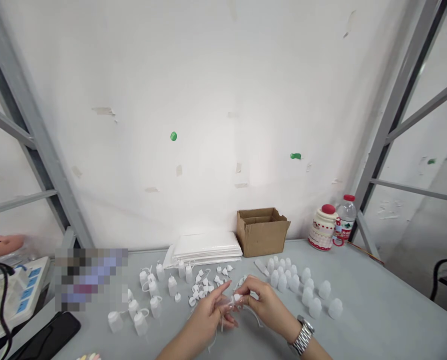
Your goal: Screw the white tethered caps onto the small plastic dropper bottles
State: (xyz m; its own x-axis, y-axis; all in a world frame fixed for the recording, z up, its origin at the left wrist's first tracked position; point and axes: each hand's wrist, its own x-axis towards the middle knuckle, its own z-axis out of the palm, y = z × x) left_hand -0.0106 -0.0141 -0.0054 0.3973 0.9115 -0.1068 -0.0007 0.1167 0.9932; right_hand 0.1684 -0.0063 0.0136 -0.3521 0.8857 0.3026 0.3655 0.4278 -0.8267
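My left hand (208, 312) and my right hand (264, 302) meet above the table. Closed fingers of my left hand grip a small translucent plastic piece, mostly hidden. My right hand pinches a small white cap (237, 297) against it. Thin white cords (254, 316) trail from between the hands. Just behind my left hand lies a pile of loose white caps (204, 286). To the left stand several capped white bottles (172, 286) with cord loops. On the right, several translucent rounded pieces (294, 283) stand in loose rows.
At the back are a stack of white sheets (208, 245) and an open cardboard box (264, 237). A cream jar with a red lid (321, 232) and a plastic bottle (346, 217) stand back right. A black phone (50, 336) and power strip (33, 287) lie left.
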